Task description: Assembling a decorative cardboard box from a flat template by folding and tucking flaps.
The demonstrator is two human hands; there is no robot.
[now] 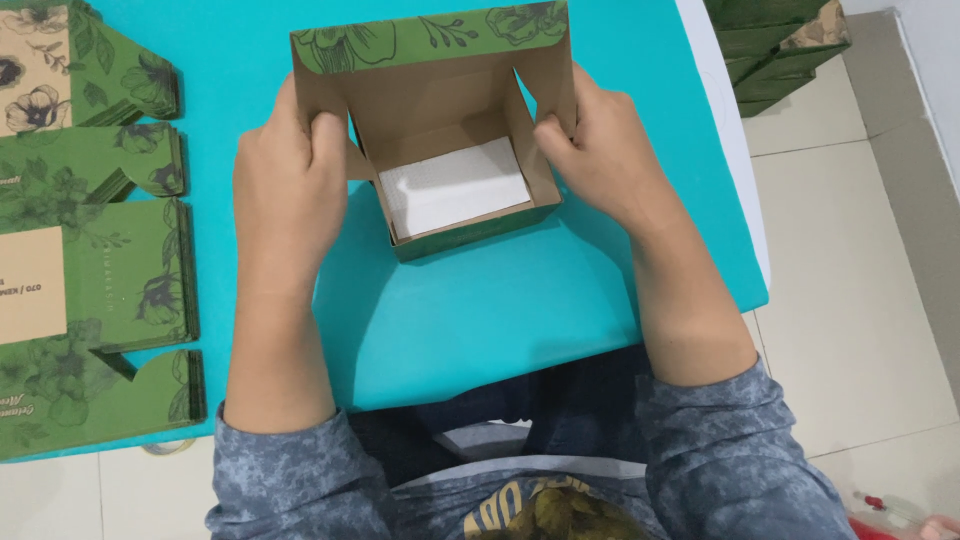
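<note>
Box (440, 130) btwn both hands — gripped.

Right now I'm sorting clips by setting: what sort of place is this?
Probably a small packing workspace, perhaps at home: a stack of flat green floral box blanks lies on a turquoise table, both hands fold an open box, and more boxes sit on the tiled floor.

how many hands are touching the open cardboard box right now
2. The left hand grips the left wall of the box; the right hand grips its right wall.
</note>
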